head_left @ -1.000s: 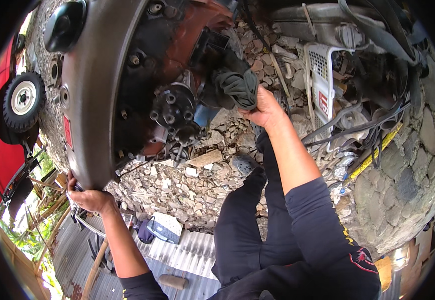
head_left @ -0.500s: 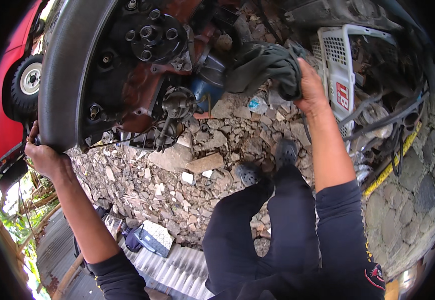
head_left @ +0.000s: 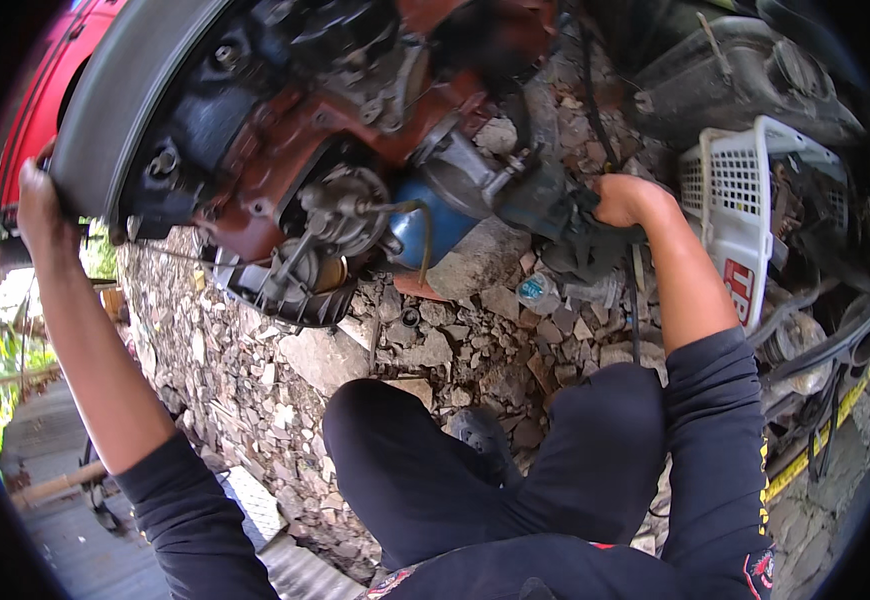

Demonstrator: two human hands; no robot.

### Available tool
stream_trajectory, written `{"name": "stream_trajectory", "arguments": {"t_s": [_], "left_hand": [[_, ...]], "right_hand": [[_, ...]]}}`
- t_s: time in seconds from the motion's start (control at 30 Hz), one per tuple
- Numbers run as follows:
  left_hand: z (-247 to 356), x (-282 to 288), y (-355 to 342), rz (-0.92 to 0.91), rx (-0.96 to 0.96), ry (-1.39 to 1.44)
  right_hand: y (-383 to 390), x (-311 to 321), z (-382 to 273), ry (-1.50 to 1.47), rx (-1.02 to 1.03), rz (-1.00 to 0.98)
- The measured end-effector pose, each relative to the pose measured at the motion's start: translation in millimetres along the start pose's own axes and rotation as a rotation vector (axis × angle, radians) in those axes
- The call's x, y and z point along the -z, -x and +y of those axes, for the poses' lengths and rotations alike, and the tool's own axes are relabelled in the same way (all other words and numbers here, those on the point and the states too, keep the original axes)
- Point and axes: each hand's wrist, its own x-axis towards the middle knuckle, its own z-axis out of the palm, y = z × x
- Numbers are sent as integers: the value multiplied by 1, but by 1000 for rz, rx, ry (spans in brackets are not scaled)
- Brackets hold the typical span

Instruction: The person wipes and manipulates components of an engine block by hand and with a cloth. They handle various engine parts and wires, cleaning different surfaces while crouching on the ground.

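My left hand (head_left: 43, 208) is closed round the lower end of a thick, curved dark grey rim (head_left: 105, 125) at the left. Inside that rim lies an engine (head_left: 280, 190) with black and rust-red metal parts and a round carburettor-like unit. To the engine's right, my right hand (head_left: 629, 203) grips a dark, crumpled cloth (head_left: 590, 245), its fingers curled into it. The cloth hangs low over the rubble, beside a metal fitting (head_left: 460, 165) of the engine. A blue rounded part (head_left: 425, 225) shows beneath that fitting.
Broken stones (head_left: 255, 350) cover the ground. A white plastic crate (head_left: 730, 215) holding dark parts and hoses stands at the right, below a dusty black tank-like piece (head_left: 745, 80). A crumpled clear plastic piece (head_left: 540, 292) lies under the cloth. A red vehicle (head_left: 50, 85) is at far left.
My body has sunk lower, with the knees bent. The right hand and the cloth have come down beside the engine. My left hand keeps its grip on the rim.
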Motion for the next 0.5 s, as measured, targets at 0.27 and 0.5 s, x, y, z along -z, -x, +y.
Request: {"name": "stream_trajectory", "arguments": {"t_s": [0.27, 0.5], "left_hand": [[-11, -5, -3, -26, -65, -17], [-23, 13, -42, -62, -123, -31]], "right_hand": [[-15, -88, 41, 105, -115, 20], [3, -83, 29, 122, -122, -19]]}}
